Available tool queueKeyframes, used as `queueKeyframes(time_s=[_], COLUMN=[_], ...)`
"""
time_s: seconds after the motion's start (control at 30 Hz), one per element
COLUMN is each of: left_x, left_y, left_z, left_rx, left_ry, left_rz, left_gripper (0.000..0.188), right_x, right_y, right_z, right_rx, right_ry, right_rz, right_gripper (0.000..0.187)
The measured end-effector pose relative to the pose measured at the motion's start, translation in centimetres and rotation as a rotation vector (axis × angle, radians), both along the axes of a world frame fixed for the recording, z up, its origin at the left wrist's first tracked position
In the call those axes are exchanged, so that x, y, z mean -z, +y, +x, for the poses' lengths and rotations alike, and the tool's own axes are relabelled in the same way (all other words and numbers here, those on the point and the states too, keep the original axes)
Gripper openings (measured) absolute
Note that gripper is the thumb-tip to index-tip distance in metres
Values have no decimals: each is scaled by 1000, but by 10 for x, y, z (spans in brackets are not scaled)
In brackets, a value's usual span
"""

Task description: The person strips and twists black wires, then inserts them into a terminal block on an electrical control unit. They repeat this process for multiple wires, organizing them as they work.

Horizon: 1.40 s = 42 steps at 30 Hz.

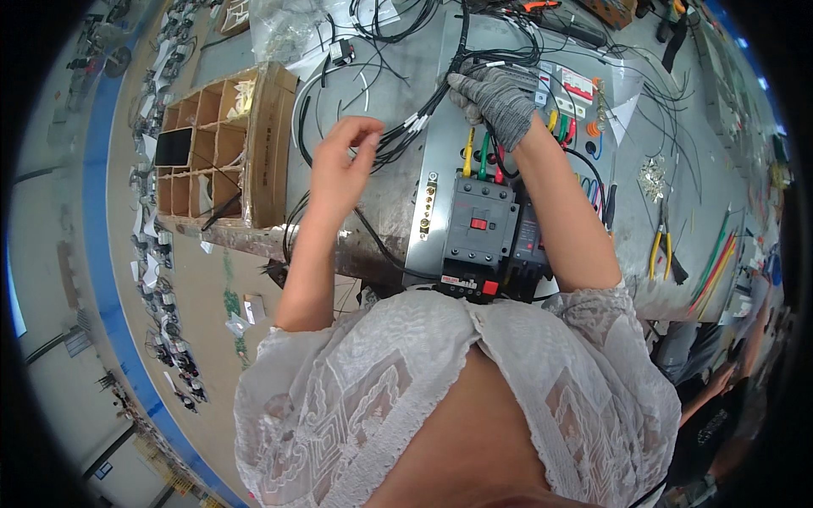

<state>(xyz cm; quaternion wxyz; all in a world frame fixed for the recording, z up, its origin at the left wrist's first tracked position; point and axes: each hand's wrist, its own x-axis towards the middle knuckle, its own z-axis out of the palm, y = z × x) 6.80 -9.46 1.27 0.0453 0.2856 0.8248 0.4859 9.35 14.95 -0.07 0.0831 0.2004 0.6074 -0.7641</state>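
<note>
My right hand point(495, 97), in a grey knitted glove, is closed round a bundle of black wires point(436, 93) above a metal mounting plate point(436, 148). Several wire ends with white marker sleeves point(415, 124) fan out from it to the left. Beside these ends is my bare left hand point(343, 161), thumb and forefinger pinched together; whatever may be between them is too small to make out. Below the right hand sits a dark grey contactor or breaker block point(480, 222) with a red button. Yellow, green and red leads point(483, 157) enter its top.
A divided cardboard box point(271, 144) with a black phone-like slab point(174, 147) stands at the left. On the right lie yellow-handled pliers point(660, 245), a pile of small metal parts point(651, 179) and coloured wires point(718, 267). A white-and-red breaker point(577, 87) is mounted on the plate.
</note>
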Motion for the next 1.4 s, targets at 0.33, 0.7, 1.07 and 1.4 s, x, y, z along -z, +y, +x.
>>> queueKeyframes(time_s=[0.33,0.7,1.07,1.4], left_x=[9,5,2,-16], left_y=[23,33,41,38], left_z=[16,25,14,-3], left_rx=[-72,-90,-95,13], left_ry=[195,138,4,-9], left_rz=[-61,-128,-129,-104], left_gripper=[6,14,10,12], right_x=[-3,-9,-4,1], right_y=[0,-3,-2,0], right_z=[0,2,3,0], right_rx=[-42,-7,-7,21], right_ry=[-11,-44,2,-21], right_rz=[147,163,143,16], right_gripper=[23,22,25,21])
